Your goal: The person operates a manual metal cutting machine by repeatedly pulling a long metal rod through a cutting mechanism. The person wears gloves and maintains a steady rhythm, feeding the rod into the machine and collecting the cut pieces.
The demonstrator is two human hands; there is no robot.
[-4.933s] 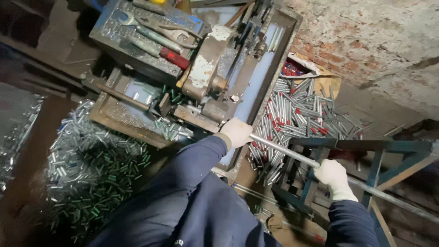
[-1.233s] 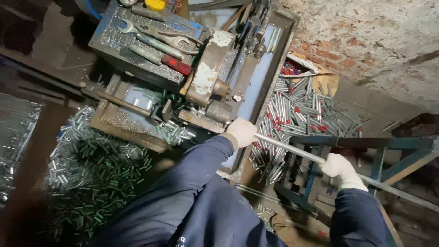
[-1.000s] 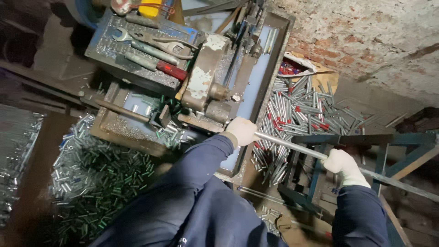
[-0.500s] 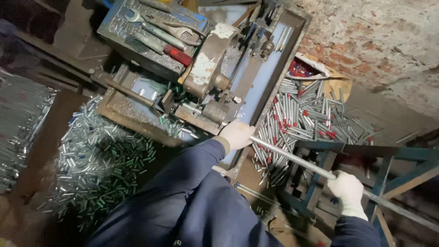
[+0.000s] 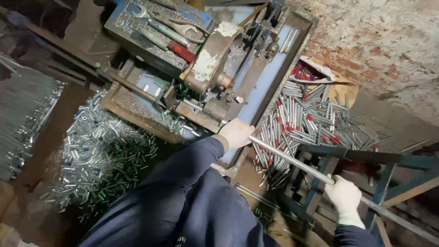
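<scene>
Left hand [image 5: 236,133] gripping long metal rod [image 5: 292,160] at the cut-off machine [image 5: 215,68], steadying its feed end. Right hand [image 5: 344,197] clenched further back, carrying its weight across blue stand [image 5: 356,155]. Cut pieces [image 5: 105,155] piled on the floor.

Rod [image 5: 292,160]: near end hidden inside the left hand [image 5: 235,133]; far end runs out of frame at lower right. Right hand [image 5: 344,197]: wrist cut by the bottom edge. Tray [image 5: 157,32]: top cut off. Pile [image 5: 25,119] at left: blurred, pieces indistinguishable. Machine [image 5: 219,77]: blade area too dark to read.
</scene>
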